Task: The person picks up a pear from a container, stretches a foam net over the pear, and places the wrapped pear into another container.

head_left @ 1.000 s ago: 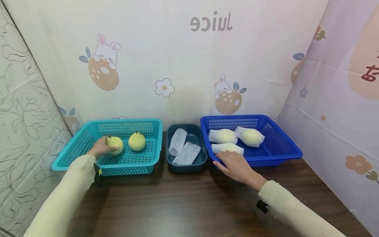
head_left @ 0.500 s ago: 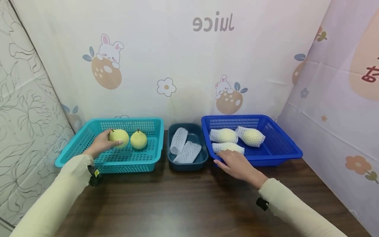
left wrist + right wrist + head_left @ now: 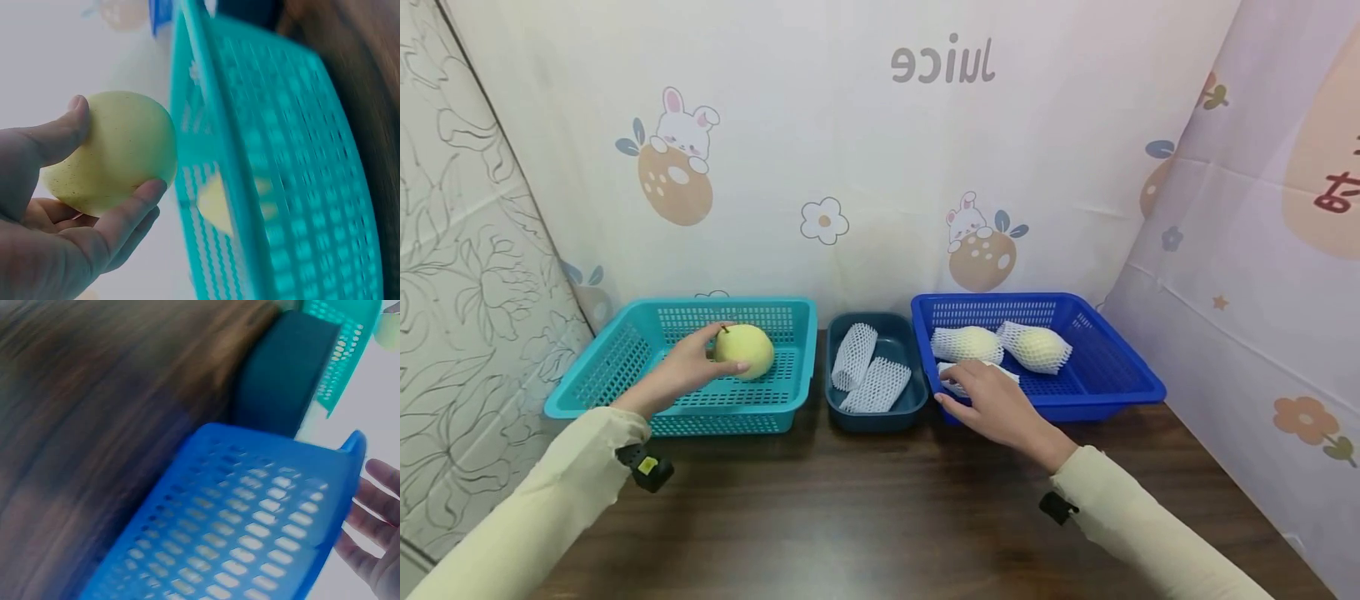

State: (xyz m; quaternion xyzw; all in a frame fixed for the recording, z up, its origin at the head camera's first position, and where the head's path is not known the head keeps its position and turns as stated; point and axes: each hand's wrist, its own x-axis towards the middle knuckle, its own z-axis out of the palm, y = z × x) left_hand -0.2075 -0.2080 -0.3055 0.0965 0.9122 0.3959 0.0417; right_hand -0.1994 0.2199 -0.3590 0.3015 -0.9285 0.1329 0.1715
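Gripping pear (image 3: 751, 352) between thumb and curled fingers, above turquoise basket (image 3: 730, 422): left hand (image 3: 685, 367) | right hand (image 3: 1000, 408): fingers loosely spread, holding nothing, near blue basket (image 3: 1090, 411) rim | rim contact unclear

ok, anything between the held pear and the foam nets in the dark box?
Just two rims: the turquoise basket's right rim and the dark box's left rim. In the left wrist view, the pear in the left hand looks higher than the basket rim, so neither should block it.
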